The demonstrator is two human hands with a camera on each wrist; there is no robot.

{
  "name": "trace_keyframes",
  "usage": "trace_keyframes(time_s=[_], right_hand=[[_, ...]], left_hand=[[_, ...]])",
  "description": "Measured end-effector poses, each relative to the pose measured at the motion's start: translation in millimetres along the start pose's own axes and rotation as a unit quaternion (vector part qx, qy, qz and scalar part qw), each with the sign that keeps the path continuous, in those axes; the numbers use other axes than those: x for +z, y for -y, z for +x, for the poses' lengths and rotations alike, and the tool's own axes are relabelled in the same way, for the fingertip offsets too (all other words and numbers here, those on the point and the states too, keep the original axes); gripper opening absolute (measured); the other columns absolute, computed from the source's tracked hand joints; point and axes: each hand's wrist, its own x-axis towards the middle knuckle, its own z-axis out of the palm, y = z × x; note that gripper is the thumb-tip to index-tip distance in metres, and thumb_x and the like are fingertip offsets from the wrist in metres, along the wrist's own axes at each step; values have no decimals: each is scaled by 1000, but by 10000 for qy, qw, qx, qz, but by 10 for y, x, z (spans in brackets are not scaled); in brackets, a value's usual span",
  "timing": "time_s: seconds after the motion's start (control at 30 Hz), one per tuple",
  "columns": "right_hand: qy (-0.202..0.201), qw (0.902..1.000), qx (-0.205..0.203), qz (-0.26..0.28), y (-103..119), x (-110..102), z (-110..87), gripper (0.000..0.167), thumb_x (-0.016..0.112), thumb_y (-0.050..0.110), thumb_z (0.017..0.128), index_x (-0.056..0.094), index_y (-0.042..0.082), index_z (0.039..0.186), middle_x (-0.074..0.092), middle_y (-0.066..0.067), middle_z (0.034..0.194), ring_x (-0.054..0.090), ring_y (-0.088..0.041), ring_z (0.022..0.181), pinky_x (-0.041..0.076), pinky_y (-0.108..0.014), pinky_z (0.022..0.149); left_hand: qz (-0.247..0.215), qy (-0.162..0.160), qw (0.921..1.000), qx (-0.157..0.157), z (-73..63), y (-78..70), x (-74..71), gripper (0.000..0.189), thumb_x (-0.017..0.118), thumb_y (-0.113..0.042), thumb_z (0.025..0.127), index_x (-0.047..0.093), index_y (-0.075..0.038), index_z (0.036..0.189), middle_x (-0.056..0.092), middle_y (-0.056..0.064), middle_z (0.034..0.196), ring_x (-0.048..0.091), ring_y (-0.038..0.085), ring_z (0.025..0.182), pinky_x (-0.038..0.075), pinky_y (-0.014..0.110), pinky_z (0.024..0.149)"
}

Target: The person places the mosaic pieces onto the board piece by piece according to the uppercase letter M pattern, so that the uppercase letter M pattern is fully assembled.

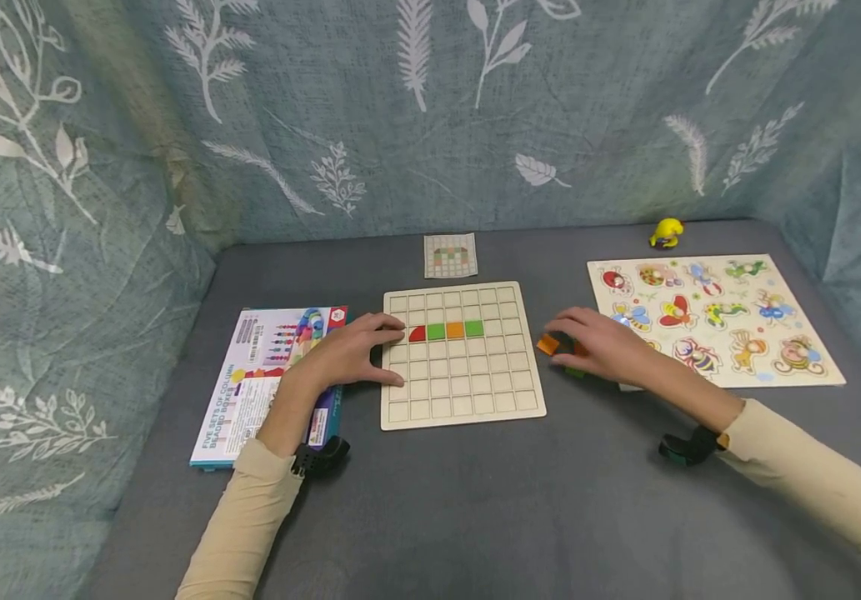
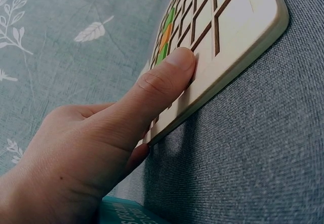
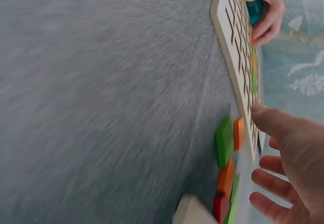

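A wooden grid board point(image 1: 463, 400) lies flat, holding a row of tiles: a red quarter-round tile point(image 1: 418, 334), a green tile point(image 1: 436, 332), an orange tile point(image 1: 455, 330) and a second green tile point(image 1: 473, 328). My left hand point(image 1: 343, 350) rests at the board's left edge, thumb spread from the fingers. In the left wrist view the thumb point(image 2: 157, 77) presses on the board's face. To the right of the board, my right hand point(image 1: 598, 342) hovers over loose tiles, fingers apart. Green point(image 3: 224, 140), orange point(image 3: 227, 177) and red point(image 3: 221, 207) tiles show in the right wrist view.
A small pattern card point(image 1: 450, 256) lies behind the board. On the left is a beaded-column box point(image 1: 250, 408); on the right, an insect picture puzzle point(image 1: 723, 321). Behind the puzzle stands a yellow toy point(image 1: 667, 232). A leaf-print curtain point(image 1: 370, 125) hangs at the back.
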Motion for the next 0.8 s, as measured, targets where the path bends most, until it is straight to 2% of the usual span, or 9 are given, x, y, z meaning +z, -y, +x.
trace_keyframes(time_s=[0.2,0.3,0.4,0.63,0.8], right_hand=[[261,9990,352,-130,-84,-124,-181,49,78,30,82,64,4,122,63,-12,116,61,-26,99,53,-42,81],[419,9978,473,-219,-121,-156,-244,51,79,30,81,64,3,121,63,-14,116,61,-27,100,53,-44,85],[361,9979,479,-264,-162,-162,-279,50,81,30,79,65,2,118,65,-13,113,62,-28,100,53,-45,87],[96,9999,-10,-120,-236,-137,-335,25,79,10,80,71,1,102,66,-12,106,62,-29,99,53,-45,85],[82,9994,-345,-27,-256,-112,-326,22,76,0,79,74,-1,100,65,-11,101,61,-23,91,53,-39,76]], left_hand=[[30,-42,10000,8,-1,-1,-5,81,76,-57,75,56,-10,138,46,4,145,44,24,133,44,45,105],[45,-46,10000,38,-5,-5,0,81,77,-57,75,56,-10,138,46,4,145,44,24,133,44,45,105],[60,-35,10000,38,-16,-6,-14,82,76,-58,75,56,-10,138,46,5,145,44,25,134,44,45,105],[37,-36,10000,16,-3,9,5,81,76,-57,75,56,-10,138,46,4,145,43,24,134,44,45,105],[-2,-9,10000,28,11,7,22,81,76,-57,75,56,-10,138,46,3,145,43,24,134,43,45,105]])
